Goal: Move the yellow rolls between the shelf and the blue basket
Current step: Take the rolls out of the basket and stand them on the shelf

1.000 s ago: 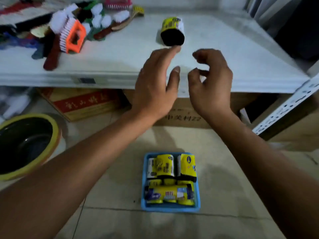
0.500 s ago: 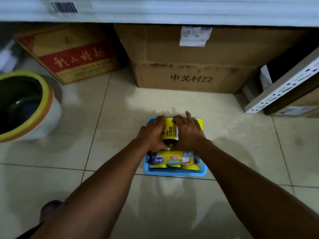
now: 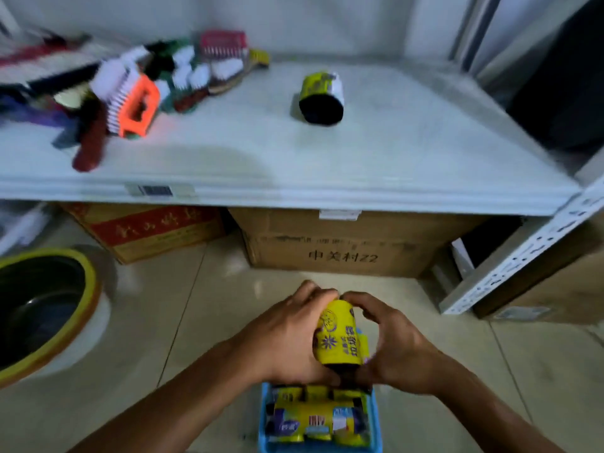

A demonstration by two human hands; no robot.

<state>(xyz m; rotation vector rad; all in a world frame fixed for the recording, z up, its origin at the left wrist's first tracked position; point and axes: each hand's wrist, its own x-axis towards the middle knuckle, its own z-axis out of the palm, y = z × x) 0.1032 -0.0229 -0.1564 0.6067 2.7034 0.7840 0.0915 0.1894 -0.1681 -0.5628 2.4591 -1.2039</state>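
A yellow roll [image 3: 340, 335] with purple print is held between my left hand [image 3: 287, 338] and my right hand [image 3: 395, 344], just above the far end of the blue basket [image 3: 264, 433] on the floor. Several more yellow rolls [image 3: 317, 416] lie packed in the basket. Another yellow roll [image 3: 322, 98] with a black end stands alone on the white shelf [image 3: 294, 158], far from both hands.
A heap of scrubbing brushes [image 3: 130, 96] covers the shelf's left part. Under the shelf stand a brown carton [image 3: 340, 243] and a red-printed carton [image 3: 147, 227]. A yellow-rimmed pot [image 3: 49, 308] sits on the floor at left. A perforated metal upright [image 3: 523, 253] leans at right.
Both hands went from near the shelf down to the basket, closed around one roll, and now hold it lifted above the basket. The view has tilted back up to show the shelf.
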